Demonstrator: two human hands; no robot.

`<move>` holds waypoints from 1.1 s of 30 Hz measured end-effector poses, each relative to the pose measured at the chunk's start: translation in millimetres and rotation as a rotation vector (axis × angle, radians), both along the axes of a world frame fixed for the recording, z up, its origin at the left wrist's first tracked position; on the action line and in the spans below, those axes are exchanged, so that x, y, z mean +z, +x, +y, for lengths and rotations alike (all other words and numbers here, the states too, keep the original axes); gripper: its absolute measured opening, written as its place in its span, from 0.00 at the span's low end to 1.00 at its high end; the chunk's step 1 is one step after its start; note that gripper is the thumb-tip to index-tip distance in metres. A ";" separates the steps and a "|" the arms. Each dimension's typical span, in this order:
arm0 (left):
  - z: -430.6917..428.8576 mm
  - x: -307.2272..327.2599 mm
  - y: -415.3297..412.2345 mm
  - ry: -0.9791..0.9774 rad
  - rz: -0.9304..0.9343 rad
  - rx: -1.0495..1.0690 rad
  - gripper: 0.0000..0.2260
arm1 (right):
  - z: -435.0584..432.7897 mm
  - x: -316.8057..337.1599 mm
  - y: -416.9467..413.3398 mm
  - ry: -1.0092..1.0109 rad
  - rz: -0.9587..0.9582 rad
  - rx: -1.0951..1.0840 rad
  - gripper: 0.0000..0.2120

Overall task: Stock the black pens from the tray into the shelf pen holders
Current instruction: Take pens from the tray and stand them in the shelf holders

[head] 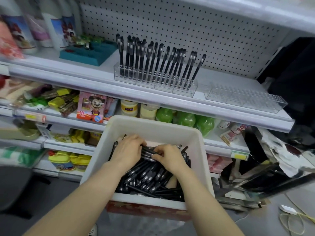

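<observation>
Together, left hand (127, 151), right hand (170, 158) around black pens (148, 178) in tray (153, 124).

A white pegboard back panel (187, 28) rises behind the top tier of a white metal shop shelving unit (219, 77), where tall white bottles with printed labels (51, 28) and a teal foam display block (87, 52) stand at the left. The tiers below carry a pink cartoon-printed colour set (91, 108), pale round tubs (129, 108), green plastic bottles (185, 119) and yellow packets (56, 101). The floor (59, 201) is grey, with a coiled yellowish cable (293, 223) lying on it at the lower right.
</observation>
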State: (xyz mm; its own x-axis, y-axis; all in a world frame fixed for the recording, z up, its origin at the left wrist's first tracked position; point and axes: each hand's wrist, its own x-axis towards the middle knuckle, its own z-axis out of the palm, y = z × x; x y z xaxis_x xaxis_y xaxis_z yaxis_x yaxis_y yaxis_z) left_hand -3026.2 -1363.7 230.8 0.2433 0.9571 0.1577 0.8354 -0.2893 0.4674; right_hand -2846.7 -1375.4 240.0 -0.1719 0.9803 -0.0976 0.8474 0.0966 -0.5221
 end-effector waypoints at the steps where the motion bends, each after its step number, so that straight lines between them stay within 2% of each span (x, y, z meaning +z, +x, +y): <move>1: -1.6 -0.9 -0.2 0.006 -0.001 -0.009 0.13 | 1.3 -0.4 1.1 0.002 -0.007 -0.030 0.07; 5: -4.6 -1.7 -0.1 0.017 -0.018 -0.037 0.15 | 1.1 2.6 3.0 0.060 0.026 -0.124 0.07; 13: -3.4 3.7 -1.7 0.045 -0.030 -0.014 0.11 | -2.2 13.9 0.6 0.120 0.322 -0.230 0.05; 14: -2.5 6.9 -2.2 0.058 -0.034 -0.006 0.10 | -2.4 16.1 1.2 0.150 0.291 -0.216 0.05; 17: -1.3 17.9 1.9 0.153 0.018 -0.025 0.09 | -1.2 23.8 2.6 0.343 0.023 -0.063 0.07; 19: -1.5 25.9 8.0 0.199 0.075 -0.061 0.09 | 1.2 30.3 0.3 0.421 -0.032 0.022 0.07; 23: 8.7 41.9 8.9 0.304 0.115 -0.054 0.10 | 7.7 43.7 3.3 0.388 -0.007 0.019 0.05; 29: 29.4 72.5 -1.2 0.310 0.103 -0.086 0.06 | 14.5 64.9 9.6 0.267 0.119 -0.034 0.05; 31: 34.8 82.1 -0.1 0.327 0.114 -0.114 0.09 | 19.6 70.4 3.7 0.280 0.124 -0.034 0.06; 33: 41.1 90.0 0.5 0.354 0.066 -0.103 0.20 | 27.2 76.2 -0.3 0.305 0.141 -0.075 0.06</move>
State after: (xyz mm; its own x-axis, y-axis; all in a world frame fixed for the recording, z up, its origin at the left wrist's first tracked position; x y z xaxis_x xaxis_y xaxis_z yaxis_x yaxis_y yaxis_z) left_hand -3025.7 -1322.6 320.8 0.3559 0.8164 0.4549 0.8188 -0.5070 0.2692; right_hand -2847.0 -1348.3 316.1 -0.0892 0.9710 0.2219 0.7796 0.2068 -0.5912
